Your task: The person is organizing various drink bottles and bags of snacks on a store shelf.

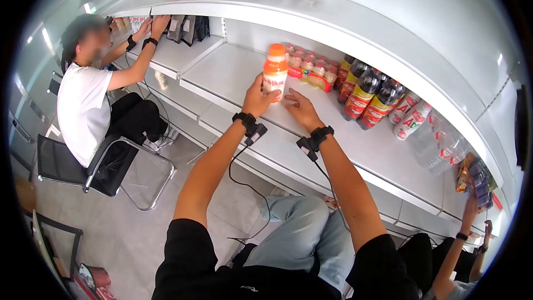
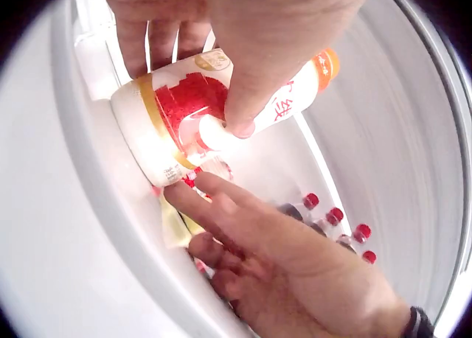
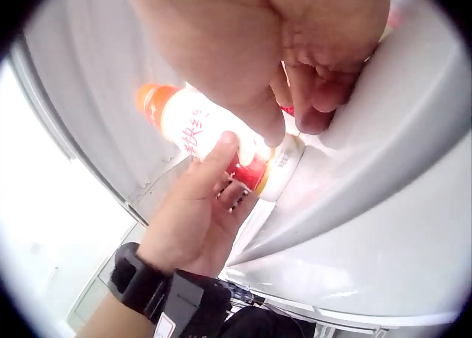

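Observation:
A white drink bottle with an orange cap and red print (image 1: 275,75) stands upright just over the front part of the shelf (image 1: 222,72). My left hand (image 1: 259,99) grips its lower half, the thumb across the label in the left wrist view. Beside the bottle's base is my right hand (image 1: 304,110), its fingers loosely bent and holding nothing. In the right wrist view, the right fingertips overlap the bottle's lower end (image 3: 284,168). Part of the label is hidden behind the left thumb.
Behind the bottle stand packs of small drink bottles (image 1: 311,66). Cola bottles (image 1: 363,94), white-and-red cans (image 1: 412,121) and wrapped clear bottles (image 1: 438,144) line the shelf to the right. An upper shelf (image 1: 333,19) overhangs. People work at both sides, one on a chair (image 1: 105,175).

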`<state>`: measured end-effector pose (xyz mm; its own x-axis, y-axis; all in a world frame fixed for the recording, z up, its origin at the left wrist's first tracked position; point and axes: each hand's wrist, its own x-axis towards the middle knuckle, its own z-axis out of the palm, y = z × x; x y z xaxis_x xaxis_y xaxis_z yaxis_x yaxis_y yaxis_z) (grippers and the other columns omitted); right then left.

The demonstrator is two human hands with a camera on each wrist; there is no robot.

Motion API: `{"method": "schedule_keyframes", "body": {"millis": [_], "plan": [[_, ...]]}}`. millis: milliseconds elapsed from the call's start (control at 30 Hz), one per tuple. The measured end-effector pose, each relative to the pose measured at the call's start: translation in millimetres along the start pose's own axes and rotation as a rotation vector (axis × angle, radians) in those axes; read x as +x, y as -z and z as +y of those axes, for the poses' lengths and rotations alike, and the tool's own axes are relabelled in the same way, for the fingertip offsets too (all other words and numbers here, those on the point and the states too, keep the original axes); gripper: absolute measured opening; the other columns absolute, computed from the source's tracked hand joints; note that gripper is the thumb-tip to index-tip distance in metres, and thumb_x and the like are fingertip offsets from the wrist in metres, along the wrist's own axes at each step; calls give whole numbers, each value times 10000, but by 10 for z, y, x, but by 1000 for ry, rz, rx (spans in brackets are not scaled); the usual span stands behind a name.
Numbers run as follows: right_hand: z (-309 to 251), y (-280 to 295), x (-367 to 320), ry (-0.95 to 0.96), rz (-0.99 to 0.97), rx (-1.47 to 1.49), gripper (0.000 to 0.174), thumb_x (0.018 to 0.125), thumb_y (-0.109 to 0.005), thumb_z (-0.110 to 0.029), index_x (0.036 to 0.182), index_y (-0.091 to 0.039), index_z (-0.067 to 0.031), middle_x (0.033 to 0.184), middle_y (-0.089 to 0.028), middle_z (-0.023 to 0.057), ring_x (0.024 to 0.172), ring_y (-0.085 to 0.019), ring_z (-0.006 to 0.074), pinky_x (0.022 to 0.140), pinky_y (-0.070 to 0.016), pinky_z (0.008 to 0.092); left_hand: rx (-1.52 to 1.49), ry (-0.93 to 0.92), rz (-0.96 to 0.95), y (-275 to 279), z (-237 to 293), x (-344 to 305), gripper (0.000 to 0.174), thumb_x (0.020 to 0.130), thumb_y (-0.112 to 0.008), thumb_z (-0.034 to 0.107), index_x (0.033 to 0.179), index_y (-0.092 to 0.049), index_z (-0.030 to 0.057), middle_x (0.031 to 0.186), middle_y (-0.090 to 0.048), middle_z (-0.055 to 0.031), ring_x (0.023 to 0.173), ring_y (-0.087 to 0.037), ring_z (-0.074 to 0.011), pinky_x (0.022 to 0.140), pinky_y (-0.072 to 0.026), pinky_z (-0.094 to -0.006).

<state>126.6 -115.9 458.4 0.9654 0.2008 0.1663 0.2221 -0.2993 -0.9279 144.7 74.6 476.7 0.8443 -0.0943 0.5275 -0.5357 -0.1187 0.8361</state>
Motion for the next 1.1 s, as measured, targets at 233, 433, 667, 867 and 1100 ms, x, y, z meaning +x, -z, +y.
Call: {"method": "schedule_keyframes", "body": {"millis": [233,433,667,867,1100], "plan": [[-129,91,-16,-5,-71,148,590,876,-659,-90,1426,-447,-73,1321,-589,68,828,-512,104,826,-469,253,-35,111,48,222,-600,650,571,854,-703,84,1353,-430,44,1213,-598,-80,1083,-584,-164,939,-478,-322],[-70,70,105,60,-80,137,486,873,-668,-91,1339,-532,-96,1233,-616,35,790,-465,86,794,-459,244,-139,226,-7,163,-1021,1097,446,889,-659,101,1297,-492,34,1169,-617,-74,1047,-579,-155,932,-459,-312],[-176,175,65,15,-131,231,433,888,-662,-106,1305,-550,-93,1204,-619,14,815,-497,86,799,-462,244,-72,209,62,30,-1418,1559,537,826,-697,106,1309,-472,38,1155,-636,-98,1042,-610,-192,939,-465,-332],[-171,102,39,34,-142,160,347,866,-671,-112,1207,-615,-81,1125,-649,17,758,-501,98,743,-476,260,298,265,25,-119,-978,1600,494,847,-693,185,1272,-488,41,1128,-639,-101,1002,-614,-185,896,-475,-316],[-216,104,4,20,-123,113,304,878,-661,-109,1180,-634,-85,1084,-646,-17,713,-467,61,702,-455,234,186,244,-32,-143,-886,1566,460,880,-682,187,1263,-476,38,1153,-619,-77,1033,-592,-169,914,-463,-316]]}}
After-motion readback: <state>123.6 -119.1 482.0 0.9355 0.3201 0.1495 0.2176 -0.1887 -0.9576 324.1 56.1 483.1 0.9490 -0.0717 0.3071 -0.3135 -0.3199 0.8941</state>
